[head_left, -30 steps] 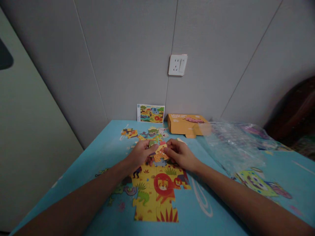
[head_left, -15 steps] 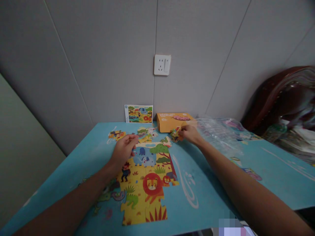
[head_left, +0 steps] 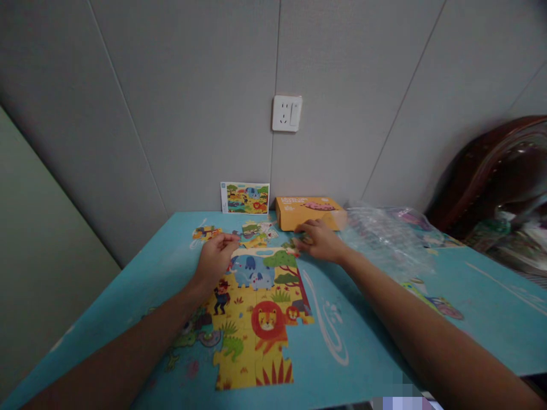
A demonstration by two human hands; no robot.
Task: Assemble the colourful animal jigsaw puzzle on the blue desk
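A partly joined jigsaw puzzle lies on the blue table, showing elephants, a lion, a crocodile and a person in a hat. My left hand rests at its upper left edge, fingers curled together; whatever is between the fingertips is hidden. My right hand is beyond the puzzle's upper right corner, its thumb and fingers apart over small puzzle pieces, partly covered by the hand. Between the hands, more loose pieces lie behind the puzzle.
An orange puzzle box stands against the wall beside a picture card. Crumpled clear plastic lies to the right. Other loose pieces are at the far left, with more under my left forearm. A dark red chair stands at right.
My right hand has come down and slightly left, its fingers spreading from around the puzzle piece held earlier. The left hand stays at the puzzle's edge. The view has shifted slightly.
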